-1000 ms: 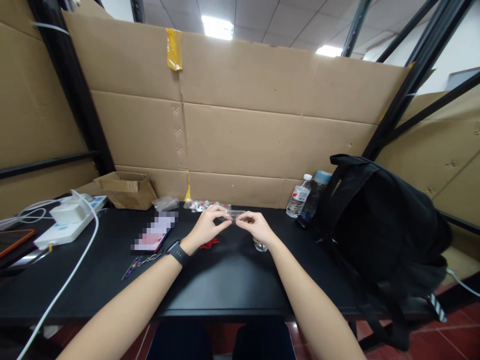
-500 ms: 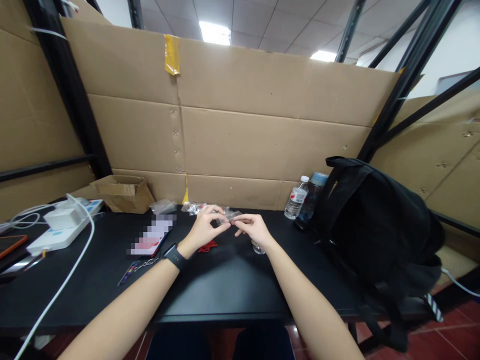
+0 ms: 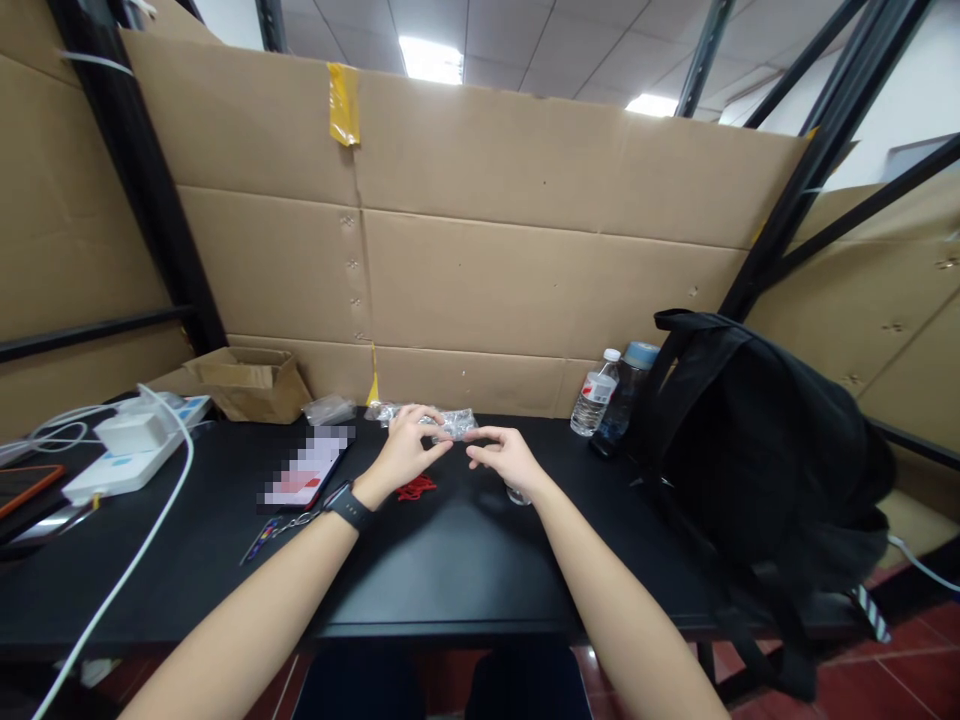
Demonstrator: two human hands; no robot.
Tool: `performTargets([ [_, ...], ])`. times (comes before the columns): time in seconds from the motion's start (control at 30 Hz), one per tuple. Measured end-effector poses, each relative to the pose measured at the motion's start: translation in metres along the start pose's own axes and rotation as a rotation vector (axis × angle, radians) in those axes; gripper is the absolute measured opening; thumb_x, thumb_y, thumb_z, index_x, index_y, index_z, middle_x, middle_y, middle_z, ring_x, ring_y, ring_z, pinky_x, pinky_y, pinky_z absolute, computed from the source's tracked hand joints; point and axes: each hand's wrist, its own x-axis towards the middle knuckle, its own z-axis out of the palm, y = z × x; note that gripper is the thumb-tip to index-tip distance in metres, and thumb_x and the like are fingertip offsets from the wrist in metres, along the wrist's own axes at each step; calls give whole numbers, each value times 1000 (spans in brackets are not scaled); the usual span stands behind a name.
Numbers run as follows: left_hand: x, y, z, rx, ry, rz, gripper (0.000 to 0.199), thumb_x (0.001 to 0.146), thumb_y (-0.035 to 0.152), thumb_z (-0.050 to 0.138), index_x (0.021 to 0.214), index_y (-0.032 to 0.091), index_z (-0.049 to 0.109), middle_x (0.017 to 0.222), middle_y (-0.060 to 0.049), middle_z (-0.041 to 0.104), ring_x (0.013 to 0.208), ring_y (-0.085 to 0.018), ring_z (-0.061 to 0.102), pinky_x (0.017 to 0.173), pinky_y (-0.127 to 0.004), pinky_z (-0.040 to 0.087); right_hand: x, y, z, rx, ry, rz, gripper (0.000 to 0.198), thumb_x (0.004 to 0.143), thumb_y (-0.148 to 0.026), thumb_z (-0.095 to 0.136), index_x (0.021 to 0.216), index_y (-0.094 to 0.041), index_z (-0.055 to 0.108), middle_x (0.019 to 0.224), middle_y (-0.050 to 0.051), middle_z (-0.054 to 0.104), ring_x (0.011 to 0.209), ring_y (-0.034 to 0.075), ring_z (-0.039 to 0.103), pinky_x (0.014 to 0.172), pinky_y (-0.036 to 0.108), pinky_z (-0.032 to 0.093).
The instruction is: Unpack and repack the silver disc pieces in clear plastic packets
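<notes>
Clear plastic [image 3: 459,421] is pinched by the left hand [image 3: 409,448], its grip seemingly closed to steady an edge; just right of it, the right hand [image 3: 511,460] has its grip parted. Red cord [image 3: 416,488] lies below the left grip on the desk [image 3: 450,570], probably placed for easy reach.

a black table [image 3: 450,590] bears a cardboard box [image 3: 251,388], red cord [image 3: 415,488], two bottles [image 3: 594,402] and a backpack [image 3: 757,490].

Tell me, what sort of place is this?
Probably a makeshift work booth: there's a black desk, tall cardboard panels closing it in, and a dark metal frame at the corners.
</notes>
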Motion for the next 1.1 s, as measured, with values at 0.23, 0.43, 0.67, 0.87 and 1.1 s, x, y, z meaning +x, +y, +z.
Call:
performTargets([
  [0.23,6,-12,-10,4,72,-68,17,89,41,71,89,29,82,110,-5,71,112,-28,55,104,-47,41,3,0,-4,35,-1,-3,48,74,-34,80,118,-22,68,123,10,68,70,12,70,59,24,50],
  [0.43,26,-63,-57,163,113,-251,23,89,47,68,94,29,82,111,-5,70,113,-29,54,104,-45,38,6,1,-14,-13,3,-7,43,75,-35,77,115,-21,67,116,8,66,71,12,68,56,22,47],
  [0.67,20,-151,-117,528,107,-568,40,91,50,55,110,26,80,119,-11,68,116,-34,56,99,-45,43,3,-1,-9,-38,-81,-31,43,77,-37,75,117,-22,67,115,7,66,71,13,67,57,23,47],
  [0.87,5,-189,-120,571,-98,-667,45,88,39,50,122,23,76,127,-11,71,120,-32,63,99,-37,49,1,0,-5,-56,-105,-30,39,77,-35,75,113,-21,68,112,7,66,68,12,66,62,26,51],
  [1.1,4,-191,-117,529,-312,-700,41,81,41,47,83,16,80,95,-16,79,107,-35,70,92,-34,52,3,3,-8,-89,-115,-24,35,78,-33,75,109,-20,69,108,6,68,66,12,65,63,26,51],
])
